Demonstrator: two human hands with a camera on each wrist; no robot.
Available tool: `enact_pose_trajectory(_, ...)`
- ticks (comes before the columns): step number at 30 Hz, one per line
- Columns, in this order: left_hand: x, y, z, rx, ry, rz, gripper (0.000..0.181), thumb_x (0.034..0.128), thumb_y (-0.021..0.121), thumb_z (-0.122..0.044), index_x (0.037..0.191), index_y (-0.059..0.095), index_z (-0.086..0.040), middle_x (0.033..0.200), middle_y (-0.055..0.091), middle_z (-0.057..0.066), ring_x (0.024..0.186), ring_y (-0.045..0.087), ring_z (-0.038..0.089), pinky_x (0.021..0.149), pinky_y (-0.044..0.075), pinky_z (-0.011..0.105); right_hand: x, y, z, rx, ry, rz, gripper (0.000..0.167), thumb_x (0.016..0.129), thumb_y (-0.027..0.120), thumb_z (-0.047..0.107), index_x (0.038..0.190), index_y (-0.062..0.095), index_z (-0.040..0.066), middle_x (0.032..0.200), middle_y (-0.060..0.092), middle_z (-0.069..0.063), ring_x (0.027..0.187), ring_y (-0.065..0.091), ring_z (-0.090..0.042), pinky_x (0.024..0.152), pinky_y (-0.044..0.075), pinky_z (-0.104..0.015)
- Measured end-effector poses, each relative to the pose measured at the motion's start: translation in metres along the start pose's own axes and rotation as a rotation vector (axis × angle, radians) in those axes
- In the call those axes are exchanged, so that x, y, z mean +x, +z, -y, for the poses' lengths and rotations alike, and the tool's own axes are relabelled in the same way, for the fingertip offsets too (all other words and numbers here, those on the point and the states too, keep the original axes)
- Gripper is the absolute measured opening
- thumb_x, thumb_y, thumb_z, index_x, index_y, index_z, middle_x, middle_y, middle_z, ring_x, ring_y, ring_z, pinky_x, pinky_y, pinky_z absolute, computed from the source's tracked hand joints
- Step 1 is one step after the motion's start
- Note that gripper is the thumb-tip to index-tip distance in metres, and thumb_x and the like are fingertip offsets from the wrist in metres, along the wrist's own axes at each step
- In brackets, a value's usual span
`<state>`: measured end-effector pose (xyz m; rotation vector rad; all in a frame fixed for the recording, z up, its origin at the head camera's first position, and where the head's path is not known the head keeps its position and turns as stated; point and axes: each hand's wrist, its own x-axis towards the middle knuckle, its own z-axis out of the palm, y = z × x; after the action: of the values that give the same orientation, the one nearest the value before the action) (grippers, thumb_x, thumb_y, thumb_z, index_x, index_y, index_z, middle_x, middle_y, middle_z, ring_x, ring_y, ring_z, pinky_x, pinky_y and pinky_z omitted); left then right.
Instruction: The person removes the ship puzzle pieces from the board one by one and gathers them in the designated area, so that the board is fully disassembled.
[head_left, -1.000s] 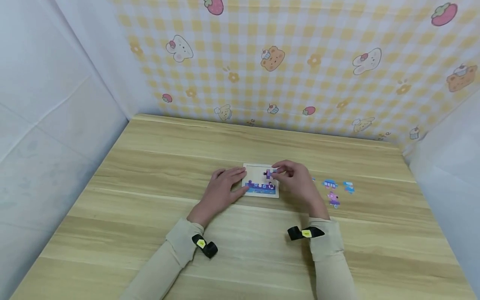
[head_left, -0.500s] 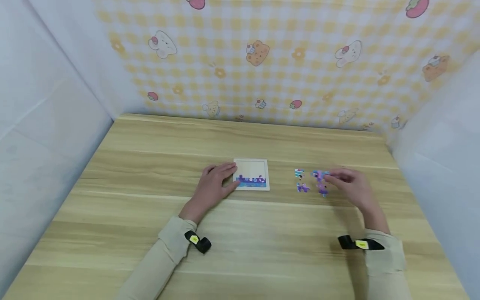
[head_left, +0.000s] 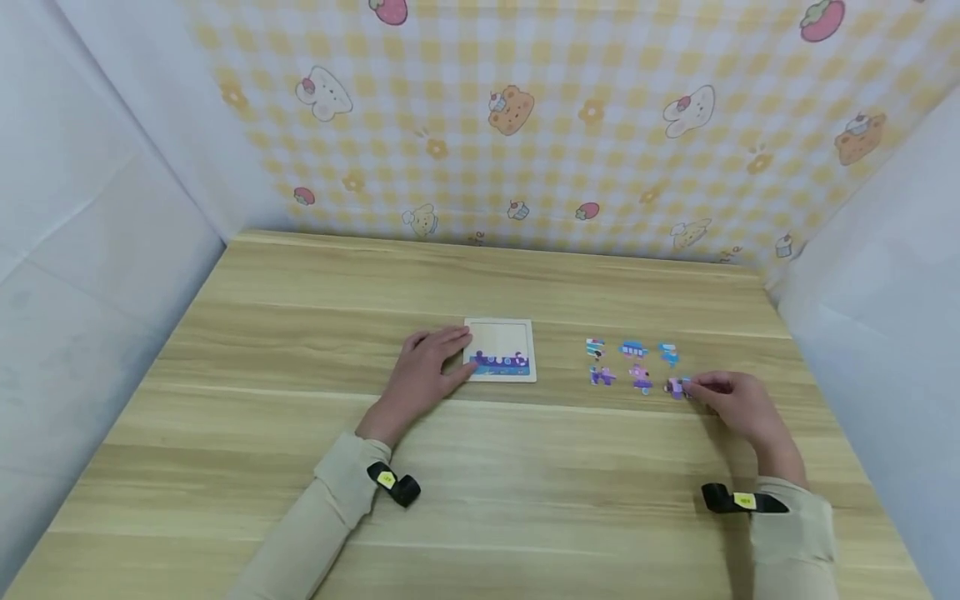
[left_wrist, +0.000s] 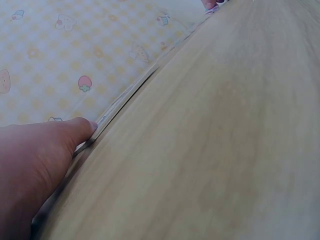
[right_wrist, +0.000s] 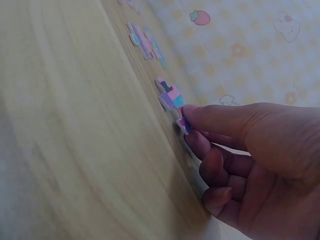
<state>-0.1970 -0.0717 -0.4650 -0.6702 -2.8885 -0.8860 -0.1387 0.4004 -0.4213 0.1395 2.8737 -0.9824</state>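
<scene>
Tabletop [head_left: 555, 483] bore the tray [head_left: 500, 337], left hand [head_left: 426, 372] unclenched, presumably steadying it; right of it, right hand [head_left: 738, 403] pinched a puzzle piece [head_left: 676, 387].

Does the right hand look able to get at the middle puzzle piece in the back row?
Probably yes: nothing covers the middle back-row piece, though the right hand pinches another puzzle piece.

Right grip [right_wrist: 265, 165] partly hides one puzzle piece [right_wrist: 172, 96].
</scene>
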Motion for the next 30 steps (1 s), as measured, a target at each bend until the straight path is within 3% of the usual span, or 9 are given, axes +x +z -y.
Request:
enact_pose_trajectory(6, -0.0006, 0.0024, 0.0002, -0.007, 0.004, 0.004, 0.058, 0.1014, 0.065, -0.045, 0.149, 0.057, -0.013, 0.157, 0.051, 0.0, 0.148, 0.042, 0.02, 0.123, 0.02, 0.048, 0.0054, 0.0007, 0.0006, -0.017, 0.021, 0.004, 0.038, 0.103, 0.066, 0.028, 0.112, 0.073, -0.008, 0.105, 0.073, -0.016, 0.084, 0.056, -0.01, 0.066, 0.048, -0.02)
enact_pose_trajectory(12, 0.0003, 0.0023, 0.0017, 0.001, 0.005, -0.002, 0.057, 0.1013, 0.065, -0.045, 0.149, 0.057, -0.014, 0.157, 0.051, -0.001, 0.147, 0.042, 0.019, 0.122, 0.021, 0.048, 0.0076, 0.0032, 0.0002, 0.004, 0.023, -0.024, 0.027, 0.102, 0.069, 0.022, 0.104, 0.074, -0.005, 0.099, 0.072, -0.012, 0.082, 0.056, -0.013, 0.067, 0.046, -0.02)
enact_pose_trajectory(26, -0.0003, 0.0019, 0.0029, 0.004, 0.018, -0.027, 0.056, 0.101, 0.066, -0.044, 0.148, 0.059, -0.013, 0.156, 0.052, 0.0, 0.146, 0.044, 0.02, 0.121, 0.023, 0.05, 0.0066, 0.005, 0.0032, -0.031, -0.017, -0.06, 0.026, 0.103, 0.067, 0.019, 0.101, 0.074, -0.005, 0.097, 0.073, -0.015, 0.082, 0.057, -0.012, 0.066, 0.045, -0.02)
enact_pose_trajectory(30, 0.0004, 0.0015, 0.003, 0.014, 0.022, -0.018, 0.057, 0.1009, 0.066, -0.044, 0.148, 0.059, -0.013, 0.155, 0.052, 0.0, 0.146, 0.044, 0.02, 0.121, 0.023, 0.05, 0.0001, 0.0082, -0.0022, 0.09, 0.017, -0.086, 0.029, 0.104, 0.064, 0.022, 0.108, 0.071, -0.006, 0.093, 0.071, -0.007, 0.078, 0.056, -0.007, 0.065, 0.047, -0.019)
